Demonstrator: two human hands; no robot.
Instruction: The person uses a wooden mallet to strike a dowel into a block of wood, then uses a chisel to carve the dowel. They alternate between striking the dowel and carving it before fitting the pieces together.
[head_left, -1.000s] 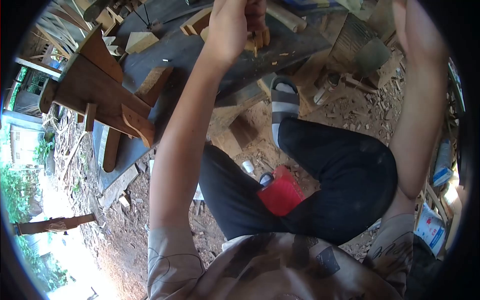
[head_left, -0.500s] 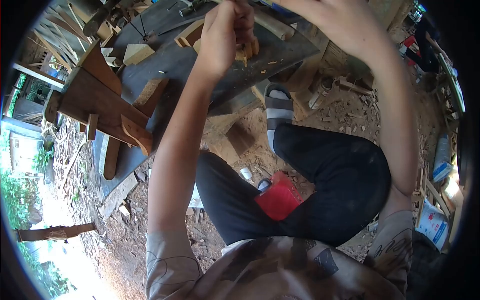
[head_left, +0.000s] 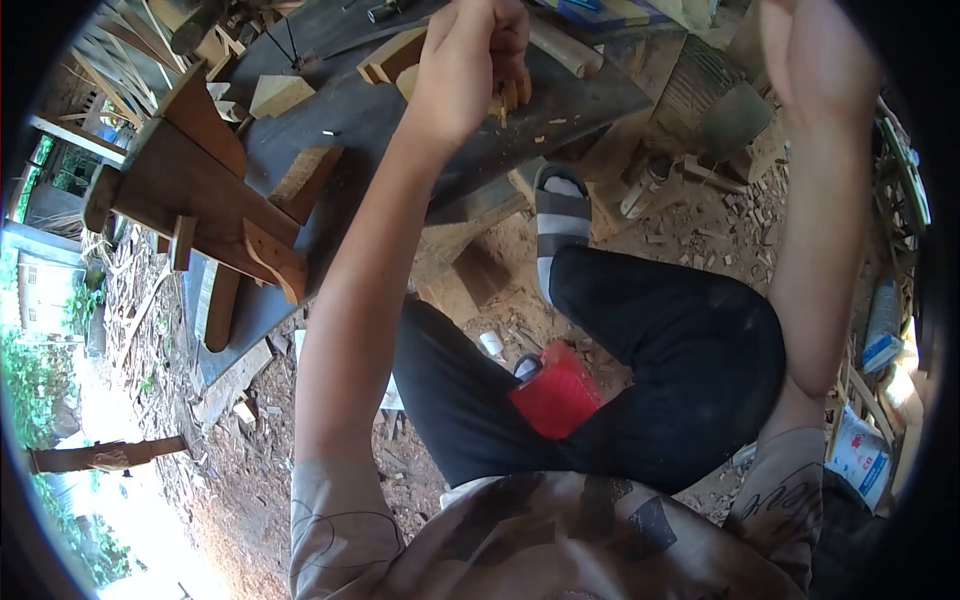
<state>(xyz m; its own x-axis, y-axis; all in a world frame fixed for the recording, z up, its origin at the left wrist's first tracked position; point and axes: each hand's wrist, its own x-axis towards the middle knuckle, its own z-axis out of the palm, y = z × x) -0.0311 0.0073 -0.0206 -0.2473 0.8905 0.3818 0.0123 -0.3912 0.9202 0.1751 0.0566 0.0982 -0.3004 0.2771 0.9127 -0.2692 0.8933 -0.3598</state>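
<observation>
My left hand is closed in a fist at the top middle, over the dark work table. Whatever it grips is hidden by the fingers. Just below the fist, partly covered, a small notched wooden piece rests on the table, with pale chips around it. A curved wooden piece lies left of the fist. My right hand is raised at the upper right, away from the table. Its fingers run out of the frame, so what it holds, if anything, does not show.
A dark table carries a joined wooden piece, a wood block and a round wooden bar. Chips litter the ground. A red seat shows between my legs, and a white sack lies at right.
My right hand has swung away to the right, from near my left hand to the upper right edge. My left hand stays closed over the notched piece; the view has shifted slightly.
</observation>
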